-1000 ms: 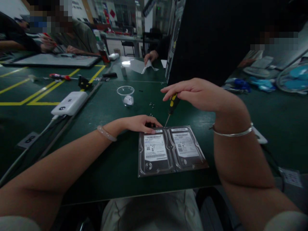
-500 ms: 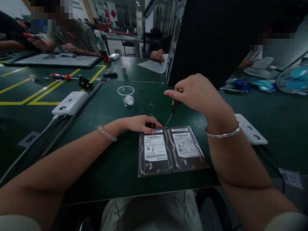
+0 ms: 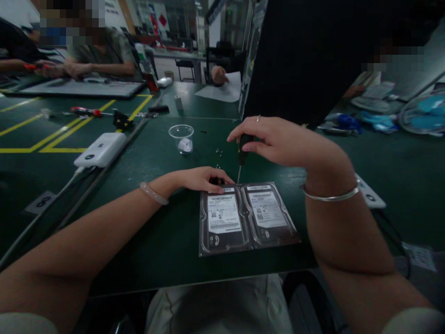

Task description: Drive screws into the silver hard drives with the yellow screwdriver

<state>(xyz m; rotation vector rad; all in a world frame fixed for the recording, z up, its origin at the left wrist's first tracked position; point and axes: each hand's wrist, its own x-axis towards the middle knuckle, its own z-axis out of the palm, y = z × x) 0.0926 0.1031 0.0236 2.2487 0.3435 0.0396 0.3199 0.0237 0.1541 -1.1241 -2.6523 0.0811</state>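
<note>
Two hard drives lie side by side on the green table, labels up: the left drive (image 3: 224, 215) and the right drive (image 3: 269, 213). My right hand (image 3: 257, 139) is closed on a dark screwdriver (image 3: 242, 150), held nearly upright. The screwdriver's tip meets the far edge of the left drive, near its inner corner. My left hand (image 3: 208, 178) rests at the left drive's far left corner, fingers apart on its edge; something dark shows beneath them. Small screws (image 3: 219, 152) lie behind that hand.
A clear plastic cup (image 3: 181, 139) stands behind the left hand. White power strips (image 3: 100, 149) lie on both sides. Behind my right hand rises a large black case (image 3: 299, 60). A red screwdriver (image 3: 86, 111) lies at left. Other people's hands are across the table.
My right hand has shifted its grip on the screwdriver, which has swung left from a slant to nearly upright. Across the table, other people's hands moved. My left hand has stayed in place.
</note>
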